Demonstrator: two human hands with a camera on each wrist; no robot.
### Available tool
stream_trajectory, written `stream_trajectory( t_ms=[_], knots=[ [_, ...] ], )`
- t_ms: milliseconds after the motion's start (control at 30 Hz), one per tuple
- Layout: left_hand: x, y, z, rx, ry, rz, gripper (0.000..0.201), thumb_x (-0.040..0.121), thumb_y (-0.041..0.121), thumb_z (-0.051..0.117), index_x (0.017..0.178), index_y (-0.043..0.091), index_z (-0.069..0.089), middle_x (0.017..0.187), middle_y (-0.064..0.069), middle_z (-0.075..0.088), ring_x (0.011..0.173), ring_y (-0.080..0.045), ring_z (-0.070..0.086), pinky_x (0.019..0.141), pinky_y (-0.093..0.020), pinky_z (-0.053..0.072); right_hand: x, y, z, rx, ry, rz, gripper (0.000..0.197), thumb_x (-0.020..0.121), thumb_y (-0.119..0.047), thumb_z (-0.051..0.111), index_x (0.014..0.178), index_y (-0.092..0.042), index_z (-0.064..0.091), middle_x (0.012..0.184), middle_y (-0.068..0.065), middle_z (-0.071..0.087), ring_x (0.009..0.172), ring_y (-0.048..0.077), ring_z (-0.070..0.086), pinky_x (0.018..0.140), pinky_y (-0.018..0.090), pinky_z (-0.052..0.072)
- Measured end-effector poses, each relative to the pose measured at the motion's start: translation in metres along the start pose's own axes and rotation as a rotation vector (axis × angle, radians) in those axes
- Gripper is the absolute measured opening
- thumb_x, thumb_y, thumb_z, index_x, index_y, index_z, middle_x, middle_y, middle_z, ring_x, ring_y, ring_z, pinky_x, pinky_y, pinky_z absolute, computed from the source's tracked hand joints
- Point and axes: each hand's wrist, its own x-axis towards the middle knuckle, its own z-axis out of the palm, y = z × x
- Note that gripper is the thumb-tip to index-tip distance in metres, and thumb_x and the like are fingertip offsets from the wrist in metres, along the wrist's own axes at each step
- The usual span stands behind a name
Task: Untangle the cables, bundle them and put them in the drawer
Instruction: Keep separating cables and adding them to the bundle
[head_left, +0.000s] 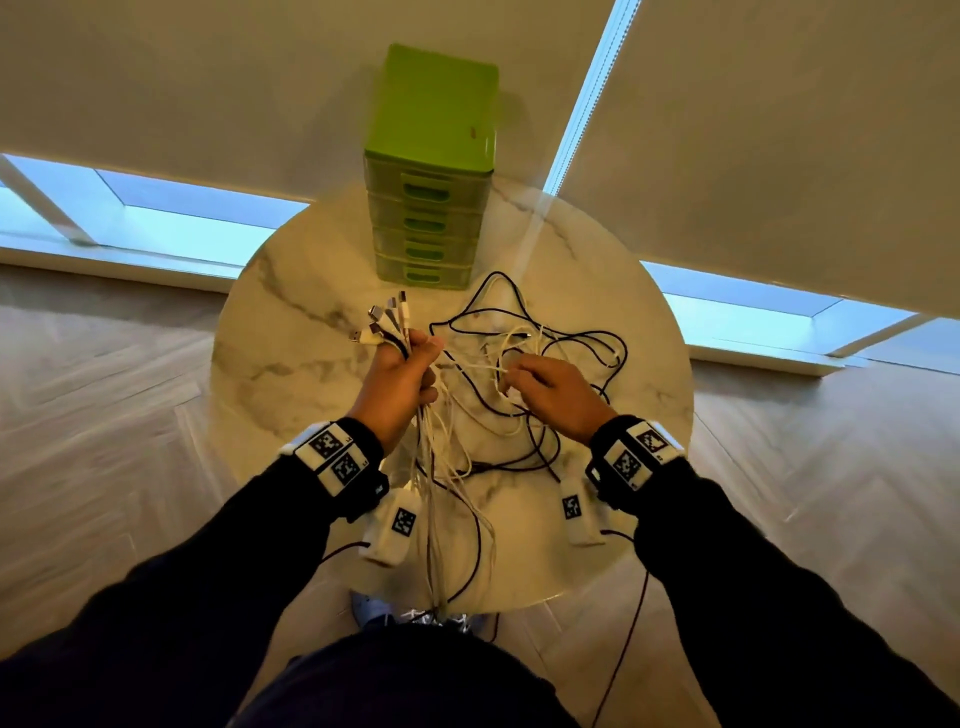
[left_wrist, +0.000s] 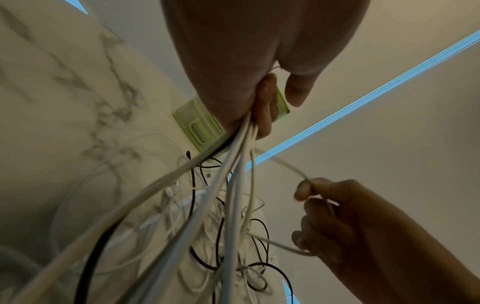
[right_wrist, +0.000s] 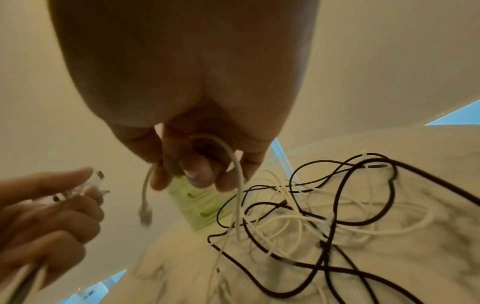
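Note:
My left hand (head_left: 402, 374) grips a bunch of white and black cables (left_wrist: 233, 164) above the round marble table (head_left: 291, 312); their plug ends (head_left: 382, 322) fan out above my fist and the cords hang down past the table's near edge. My right hand (head_left: 545, 389) pinches one white cable (right_wrist: 233, 160), whose loose plug end (right_wrist: 145, 214) dangles to the left. A tangle of black and white cables (head_left: 524, 358) lies on the table beneath and beyond my right hand. The green drawer unit (head_left: 431, 171) stands at the table's far side with its drawers shut.
The table is small, and wood floor (head_left: 104, 389) surrounds it. Roller blinds (head_left: 779, 130) and low windows (head_left: 156, 208) lie behind. My shoes (head_left: 415, 616) show under the near edge. Bare marble (head_left: 291, 312) lies left of my left hand.

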Motion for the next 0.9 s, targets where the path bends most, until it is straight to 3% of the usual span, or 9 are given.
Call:
stream_trajectory(
  t_ms=[167, 267, 333, 400, 500, 600, 733, 833, 900],
  knots=[
    [-0.013, 0.002, 0.018, -0.117, -0.098, -0.009, 0.028, 0.104, 0.023, 0.054, 0.078, 0.026, 0.043, 0.066, 0.007, 0.021, 0.052, -0.007, 0.022, 0.05, -0.022, 0.022, -0.028, -0.011, 0.01, 0.342, 0.166, -0.138, 0.022, 0.106, -0.022, 0.046, 0.106, -0.01, 0.064, 0.063, -0.016, 0.046, 0.057, 0.003, 0.04, 0.057, 0.017, 0.035],
    [-0.022, 0.004, 0.028, -0.133, -0.173, 0.001, 0.023, 0.098, 0.029, 0.063, 0.081, 0.026, 0.047, 0.065, 0.009, 0.027, 0.054, -0.007, 0.026, 0.053, -0.024, 0.023, -0.04, -0.016, 0.023, 0.197, 0.186, -0.204, 0.019, 0.105, -0.024, 0.047, 0.107, -0.017, 0.064, 0.077, -0.015, 0.055, 0.068, 0.003, 0.048, 0.068, 0.02, 0.041],
    [-0.026, 0.004, 0.032, -0.117, -0.2, 0.01, 0.025, 0.094, 0.035, 0.066, 0.079, 0.026, 0.049, 0.065, 0.007, 0.027, 0.056, -0.007, 0.027, 0.056, -0.027, 0.023, -0.045, -0.015, 0.032, 0.095, 0.179, -0.203, 0.019, 0.105, -0.027, 0.047, 0.11, -0.021, 0.064, 0.076, -0.02, 0.056, 0.07, 0.001, 0.051, 0.069, 0.019, 0.04],
    [-0.027, 0.004, 0.034, -0.069, -0.197, 0.019, 0.033, 0.094, 0.046, 0.064, 0.075, 0.025, 0.046, 0.066, 0.003, 0.029, 0.058, -0.009, 0.031, 0.057, -0.029, 0.024, -0.047, -0.013, 0.04, 0.046, 0.177, -0.198, 0.02, 0.105, -0.032, 0.045, 0.112, -0.026, 0.063, 0.078, -0.015, 0.058, 0.071, 0.004, 0.053, 0.069, 0.026, 0.044],
    [-0.029, 0.003, 0.032, 0.021, -0.157, 0.023, 0.041, 0.095, 0.058, 0.056, 0.08, 0.021, 0.047, 0.071, -0.001, 0.039, 0.063, -0.012, 0.043, 0.059, -0.028, 0.034, -0.05, -0.013, 0.044, 0.009, 0.164, -0.23, 0.019, 0.105, -0.034, 0.045, 0.11, -0.026, 0.062, 0.081, 0.0, 0.06, 0.073, 0.016, 0.056, 0.069, 0.032, 0.045],
    [-0.032, 0.002, 0.032, 0.084, -0.152, 0.051, 0.037, 0.103, 0.051, 0.044, 0.084, 0.019, 0.048, 0.075, 0.002, 0.045, 0.059, -0.007, 0.044, 0.06, -0.027, 0.038, -0.052, -0.012, 0.046, -0.042, 0.163, -0.264, 0.017, 0.104, -0.032, 0.048, 0.097, -0.021, 0.059, 0.075, 0.007, 0.057, 0.066, 0.019, 0.051, 0.062, 0.028, 0.039],
    [-0.033, 0.008, 0.032, 0.143, -0.14, 0.148, 0.034, 0.108, 0.042, 0.035, 0.087, 0.02, 0.048, 0.077, 0.003, 0.054, 0.057, -0.008, 0.038, 0.056, -0.025, 0.034, -0.046, 0.005, 0.049, -0.165, 0.168, -0.296, 0.027, 0.101, -0.035, 0.054, 0.08, -0.019, 0.05, 0.065, 0.003, 0.051, 0.058, 0.016, 0.045, 0.057, 0.019, 0.03],
    [-0.035, 0.016, 0.036, 0.197, -0.142, 0.215, 0.035, 0.109, 0.04, 0.032, 0.086, 0.019, 0.047, 0.072, -0.001, 0.052, 0.061, -0.013, 0.046, 0.058, -0.028, 0.041, -0.039, 0.023, 0.05, -0.203, 0.171, -0.258, 0.031, 0.099, -0.041, 0.052, 0.077, -0.021, 0.048, 0.064, -0.002, 0.05, 0.059, 0.014, 0.045, 0.064, 0.026, 0.032],
    [-0.036, 0.021, 0.037, 0.211, -0.115, 0.238, 0.038, 0.109, 0.039, 0.031, 0.085, 0.015, 0.046, 0.07, -0.004, 0.049, 0.069, -0.015, 0.058, 0.069, -0.032, 0.053, -0.034, 0.028, 0.05, -0.224, 0.176, -0.229, 0.033, 0.097, -0.048, 0.048, 0.077, -0.022, 0.049, 0.064, -0.003, 0.052, 0.06, 0.013, 0.047, 0.069, 0.034, 0.039]
  ],
)
